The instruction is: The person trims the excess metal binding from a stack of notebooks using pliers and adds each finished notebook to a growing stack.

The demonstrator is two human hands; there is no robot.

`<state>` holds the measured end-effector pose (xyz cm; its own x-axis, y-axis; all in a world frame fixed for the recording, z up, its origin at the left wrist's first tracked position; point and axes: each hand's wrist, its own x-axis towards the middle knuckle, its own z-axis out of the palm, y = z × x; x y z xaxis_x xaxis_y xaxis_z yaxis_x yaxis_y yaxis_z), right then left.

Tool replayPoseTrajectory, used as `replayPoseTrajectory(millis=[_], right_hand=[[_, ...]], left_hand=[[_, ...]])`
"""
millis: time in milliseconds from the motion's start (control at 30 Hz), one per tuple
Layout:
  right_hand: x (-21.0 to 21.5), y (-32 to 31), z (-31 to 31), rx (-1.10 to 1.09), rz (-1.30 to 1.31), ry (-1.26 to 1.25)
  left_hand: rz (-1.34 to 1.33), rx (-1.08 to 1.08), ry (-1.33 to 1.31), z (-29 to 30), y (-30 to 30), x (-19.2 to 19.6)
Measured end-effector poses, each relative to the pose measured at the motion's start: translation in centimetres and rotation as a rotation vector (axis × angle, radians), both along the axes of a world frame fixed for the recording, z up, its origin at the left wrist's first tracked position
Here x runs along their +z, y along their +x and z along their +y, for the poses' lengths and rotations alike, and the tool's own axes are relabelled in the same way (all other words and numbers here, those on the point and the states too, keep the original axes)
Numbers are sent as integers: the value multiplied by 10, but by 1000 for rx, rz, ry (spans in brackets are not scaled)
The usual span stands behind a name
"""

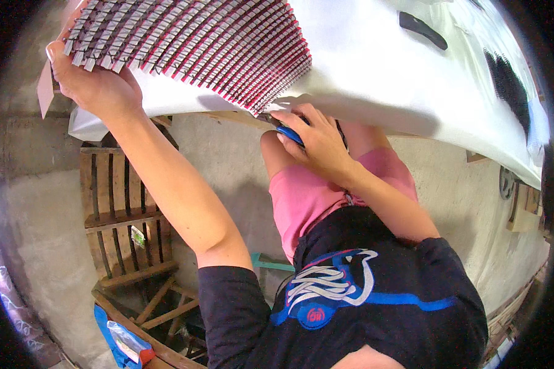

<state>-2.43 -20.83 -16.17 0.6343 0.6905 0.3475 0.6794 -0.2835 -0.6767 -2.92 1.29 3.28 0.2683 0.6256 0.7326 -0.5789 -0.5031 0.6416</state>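
A white-covered table [381, 55] carries a wide fanned sheet of overlapping red-and-grey packets [197, 43]. The left hand [95, 83] holds the sheet's left edge, fingers curled over it. The right hand [317, 144], at the table's near edge, has its fingers closed around a blue-handled tool [289, 134].

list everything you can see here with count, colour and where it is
card sheet: 1, rows of red and white cards, top left on the table
table cover: 1, white with black marks, across the top
scissors: 1, blue handle, in the right hand at the table edge
crate: 1, brown wood slats, on the floor at left
bag: 1, blue and clear, bottom left
floor: grey concrete
left hand: holds the sheet's left edge
right hand: grips the scissors
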Motion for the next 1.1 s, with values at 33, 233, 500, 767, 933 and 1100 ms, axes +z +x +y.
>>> replayPoseTrajectory(millis=[33, 233, 500, 767, 933, 1100], right_hand=[[1, 0, -1, -14, -74, -3], [-4, 0, 2, -56, -298, -19], [-6, 2, 3, 17, -219, -176], [0, 12, 6, 198, 687, 101], [41, 24, -38, 84, -61, 30], [67, 105, -102, -316, -435, -138]], left_hand=[[-7, -16, 0, 1, 0, 0], [-108, -114, 16, 6, -2, 0], [-104, -134, 43, 8, -2, -3], [-89, -114, -47, 2, -1, 2], [-2, -33, 257, -3, -5, 4], [-198, -248, -86, 15, -24, 6]])
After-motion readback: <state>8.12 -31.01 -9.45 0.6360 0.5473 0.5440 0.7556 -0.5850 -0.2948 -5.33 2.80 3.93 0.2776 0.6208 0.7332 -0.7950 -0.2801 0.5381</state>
